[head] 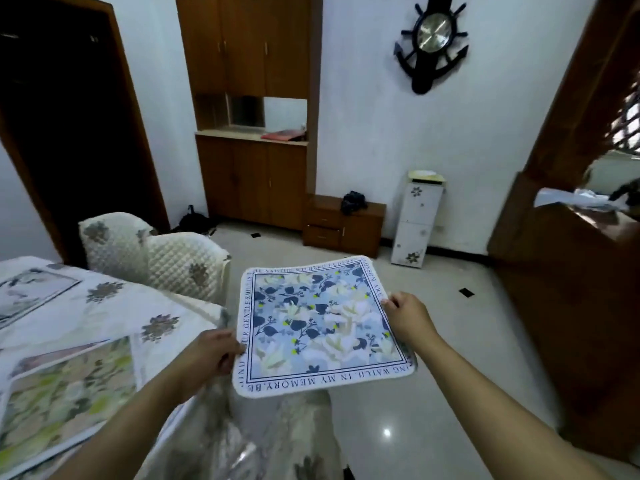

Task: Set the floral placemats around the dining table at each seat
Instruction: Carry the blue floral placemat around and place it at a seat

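Both hands hold one blue floral placemat [320, 325] in the air, past the desk's right edge and above the tiled floor [450, 375]. Mat roughly flat, tilted slightly; lettering runs round its white border.

Left hand [211, 358]: closed on the mat's left edge near the lower left corner, thumb on top, fingers curled underneath.

Right hand [408, 315]: pinching the mat's right edge about midway, fingertips on the border.

Desk [114, 317] at lower left, covered with a cream quilted cloth bearing grey flower motifs. Green floral placemat [69, 386] lies flat near the desk's near edge. A second, paler placemat [27, 292] lies farther along toward the far left edge; its pattern is blurred.

Quilted chair cover [156, 258] stands at the desk's far corner. Another covered chair [277, 438] sits directly below the held mat.

Behind: wooden cabinet [252, 174], ship's-wheel wall clock [431, 39].
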`<action>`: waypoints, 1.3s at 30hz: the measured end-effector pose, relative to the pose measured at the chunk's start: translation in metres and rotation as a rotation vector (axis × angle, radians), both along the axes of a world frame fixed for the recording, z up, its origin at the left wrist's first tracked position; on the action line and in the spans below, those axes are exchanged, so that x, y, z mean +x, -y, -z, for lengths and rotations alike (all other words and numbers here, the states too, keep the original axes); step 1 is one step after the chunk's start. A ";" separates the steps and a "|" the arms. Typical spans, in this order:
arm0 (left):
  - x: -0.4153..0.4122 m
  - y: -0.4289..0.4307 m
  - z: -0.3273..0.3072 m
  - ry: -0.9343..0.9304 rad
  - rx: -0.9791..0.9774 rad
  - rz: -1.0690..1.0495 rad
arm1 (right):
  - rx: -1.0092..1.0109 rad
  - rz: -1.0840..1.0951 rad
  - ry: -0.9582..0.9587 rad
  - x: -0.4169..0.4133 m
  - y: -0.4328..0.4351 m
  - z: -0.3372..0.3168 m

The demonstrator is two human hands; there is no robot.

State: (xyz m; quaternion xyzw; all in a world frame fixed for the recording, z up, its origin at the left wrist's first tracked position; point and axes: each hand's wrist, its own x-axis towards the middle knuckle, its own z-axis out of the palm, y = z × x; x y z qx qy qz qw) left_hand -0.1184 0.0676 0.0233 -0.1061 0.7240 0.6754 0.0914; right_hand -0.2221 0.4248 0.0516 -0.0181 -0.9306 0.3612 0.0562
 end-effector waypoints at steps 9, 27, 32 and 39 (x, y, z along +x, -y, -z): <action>-0.106 -0.121 0.014 -0.018 0.024 -0.023 | 0.005 -0.004 0.009 -0.114 -0.118 0.000; -0.409 -0.140 0.036 -0.023 0.029 -0.109 | -0.041 -0.007 -0.019 -0.422 -0.136 0.025; -0.479 -0.148 0.033 -0.022 0.018 -0.255 | -0.083 -0.134 0.008 -0.534 -0.129 0.044; -0.551 -0.139 0.017 0.001 0.054 -0.555 | -0.143 -0.438 0.020 -0.696 -0.059 0.042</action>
